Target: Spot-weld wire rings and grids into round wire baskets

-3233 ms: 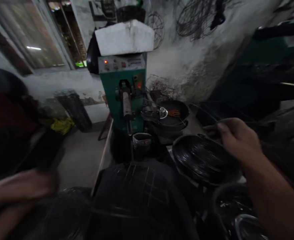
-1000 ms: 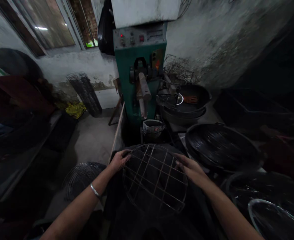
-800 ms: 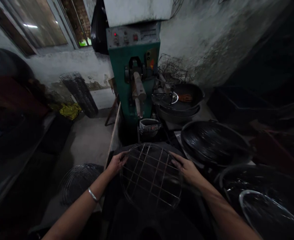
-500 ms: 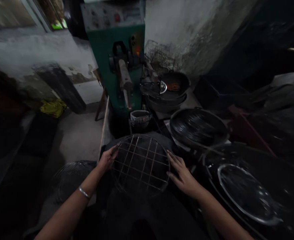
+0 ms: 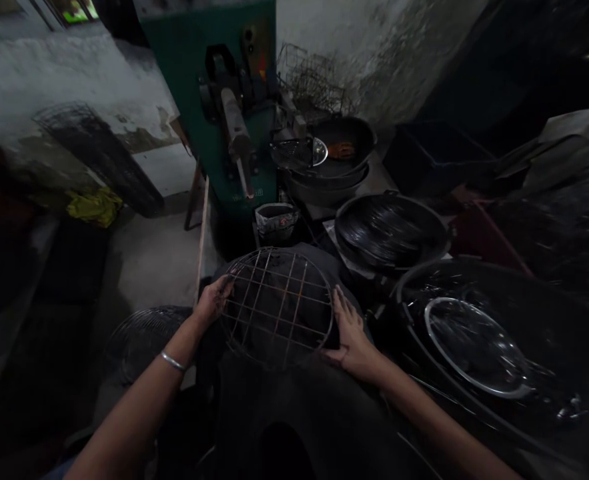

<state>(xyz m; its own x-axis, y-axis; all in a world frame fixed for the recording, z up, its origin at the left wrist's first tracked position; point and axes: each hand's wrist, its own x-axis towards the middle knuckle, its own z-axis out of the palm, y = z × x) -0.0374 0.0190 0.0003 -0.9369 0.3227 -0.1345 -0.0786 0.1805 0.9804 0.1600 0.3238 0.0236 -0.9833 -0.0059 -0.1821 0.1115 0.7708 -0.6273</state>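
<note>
A round wire rack (image 5: 285, 291), with thin crossed bars inside a hoop rim, lies tilted over dark cloth in front of me. My left hand (image 5: 211, 304) is closed on its left rim, thumb and fingers pinching the edge. On the opposite side, my right hand (image 5: 353, 339) holds the right rim with its fingers fairly straight along the hoop and the thumb lower down. A silver bangle (image 5: 173, 361) circles my left wrist. Beyond the rack stands a green machine (image 5: 174, 73) with a thick arm (image 5: 236, 130) pointing down towards me.
Right of me, a large dark basin (image 5: 404, 300) holds a shiny metal ring (image 5: 467, 383). Behind it is a pan (image 5: 341, 233) of dark wire pieces. Stacked woks (image 5: 369, 143) stand beside the machine. On the left are a wire-mesh roll (image 5: 109, 160), yellow cloth (image 5: 94, 205) and wire rings (image 5: 147, 333).
My view has tipped downward, so the surroundings sit higher in the frame. Both hands remain at the rack's rim; the right thumb has shifted lower along it.
</note>
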